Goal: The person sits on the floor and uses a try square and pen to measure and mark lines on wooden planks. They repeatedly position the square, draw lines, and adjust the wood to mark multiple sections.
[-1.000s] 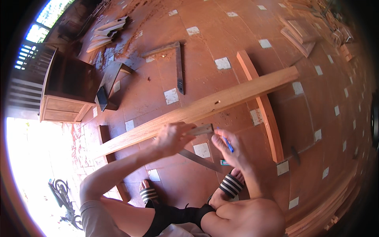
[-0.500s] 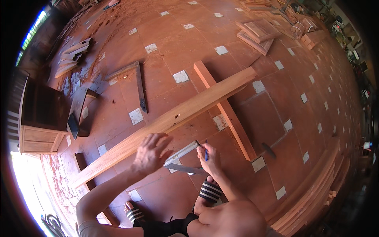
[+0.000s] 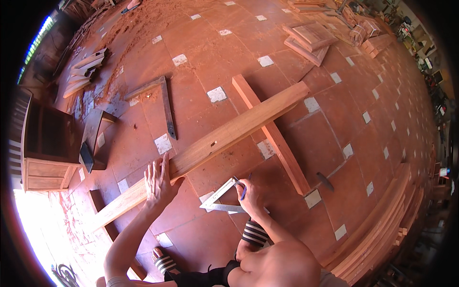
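Note:
A long squared wooden beam [image 3: 239, 125] runs diagonally across the floor, with a small dark mortise near its middle. My left hand [image 3: 160, 184] is over the beam's near-left part, fingers stretched out and apart; it appears to rest on the wood. In front of the beam, my right hand [image 3: 250, 197] is closed round a metal carpenter's square [image 3: 217, 197], whose two legs meet at the left. A blue pen [image 3: 244, 193] is also held in the right fingers. The palm side of that hand is hidden.
Two shorter timbers, a reddish one [image 3: 287, 160] and a dark one [image 3: 102, 203], lie crosswise under the beam. A dark L-shaped wooden piece [image 3: 168, 110] lies beyond it. A small cabinet [image 3: 50, 143] stands left; stacked planks [image 3: 382, 239] lie right. A dark slender object [image 3: 325, 181] is on the floor.
My left hand has moved left, away from the square and onto the beam, its fingers straightening. The right hand has lowered slightly, and the square has turned to show its second leg more fully.

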Action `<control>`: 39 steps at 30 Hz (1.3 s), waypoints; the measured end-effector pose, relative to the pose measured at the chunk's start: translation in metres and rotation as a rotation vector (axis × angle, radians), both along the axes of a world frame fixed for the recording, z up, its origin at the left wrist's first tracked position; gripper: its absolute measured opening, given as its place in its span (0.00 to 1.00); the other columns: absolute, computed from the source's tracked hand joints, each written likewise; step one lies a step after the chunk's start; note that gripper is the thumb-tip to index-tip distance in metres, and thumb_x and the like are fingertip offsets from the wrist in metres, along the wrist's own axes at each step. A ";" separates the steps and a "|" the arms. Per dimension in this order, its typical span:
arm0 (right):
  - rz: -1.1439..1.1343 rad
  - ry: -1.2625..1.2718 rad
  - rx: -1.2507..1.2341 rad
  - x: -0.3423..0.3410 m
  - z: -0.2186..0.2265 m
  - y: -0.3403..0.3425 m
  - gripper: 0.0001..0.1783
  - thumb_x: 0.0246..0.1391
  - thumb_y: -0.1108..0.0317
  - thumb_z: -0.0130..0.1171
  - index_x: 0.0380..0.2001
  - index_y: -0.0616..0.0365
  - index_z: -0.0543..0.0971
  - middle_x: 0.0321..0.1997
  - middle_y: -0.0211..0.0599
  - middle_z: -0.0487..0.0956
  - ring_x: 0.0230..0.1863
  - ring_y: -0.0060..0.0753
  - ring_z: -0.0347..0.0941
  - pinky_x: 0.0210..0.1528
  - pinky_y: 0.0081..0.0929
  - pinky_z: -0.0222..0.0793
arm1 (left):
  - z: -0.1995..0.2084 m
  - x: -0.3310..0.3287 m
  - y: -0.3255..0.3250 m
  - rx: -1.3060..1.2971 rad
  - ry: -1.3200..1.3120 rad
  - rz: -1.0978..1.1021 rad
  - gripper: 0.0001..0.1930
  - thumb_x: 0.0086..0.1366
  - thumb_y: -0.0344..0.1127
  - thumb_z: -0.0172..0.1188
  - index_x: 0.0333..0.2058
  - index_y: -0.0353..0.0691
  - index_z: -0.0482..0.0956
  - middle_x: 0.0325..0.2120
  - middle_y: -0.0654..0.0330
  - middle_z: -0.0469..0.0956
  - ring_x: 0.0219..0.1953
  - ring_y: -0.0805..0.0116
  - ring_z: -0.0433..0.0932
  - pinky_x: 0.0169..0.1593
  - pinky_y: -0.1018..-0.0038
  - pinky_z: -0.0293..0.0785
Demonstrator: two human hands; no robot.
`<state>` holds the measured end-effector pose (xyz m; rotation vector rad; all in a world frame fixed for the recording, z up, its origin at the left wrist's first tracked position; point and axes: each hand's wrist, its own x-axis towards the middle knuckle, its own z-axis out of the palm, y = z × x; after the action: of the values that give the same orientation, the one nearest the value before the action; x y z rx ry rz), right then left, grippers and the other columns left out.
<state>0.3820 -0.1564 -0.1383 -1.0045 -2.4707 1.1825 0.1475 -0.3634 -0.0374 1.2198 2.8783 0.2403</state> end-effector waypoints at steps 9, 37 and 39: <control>0.009 0.023 0.036 0.002 -0.009 0.002 0.16 0.60 0.71 0.65 0.50 0.62 0.80 0.39 0.55 0.84 0.42 0.60 0.82 0.46 0.49 0.77 | -0.011 -0.004 0.002 -0.050 0.019 0.034 0.54 0.47 0.44 0.84 0.70 0.41 0.63 0.49 0.52 0.75 0.53 0.51 0.75 0.57 0.53 0.70; 0.073 0.208 0.089 -0.042 0.048 0.014 0.19 0.60 0.67 0.68 0.53 0.60 0.80 0.48 0.51 0.84 0.50 0.59 0.79 0.54 0.49 0.75 | 0.312 -0.110 -0.024 0.647 0.293 -0.031 0.40 0.48 0.29 0.79 0.62 0.32 0.78 0.51 0.50 0.86 0.52 0.66 0.84 0.57 0.68 0.80; 0.131 0.260 0.066 -0.066 0.075 0.016 0.20 0.61 0.65 0.68 0.54 0.62 0.79 0.50 0.52 0.84 0.52 0.60 0.79 0.55 0.49 0.75 | 0.391 -0.125 -0.040 0.479 0.487 0.199 0.26 0.63 0.43 0.71 0.56 0.35 0.81 0.54 0.51 0.85 0.54 0.59 0.84 0.60 0.64 0.80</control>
<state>0.3160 -0.1403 -0.0637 -0.6353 -2.3793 1.1774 0.0222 -0.4037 0.3538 1.1723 3.5104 0.7750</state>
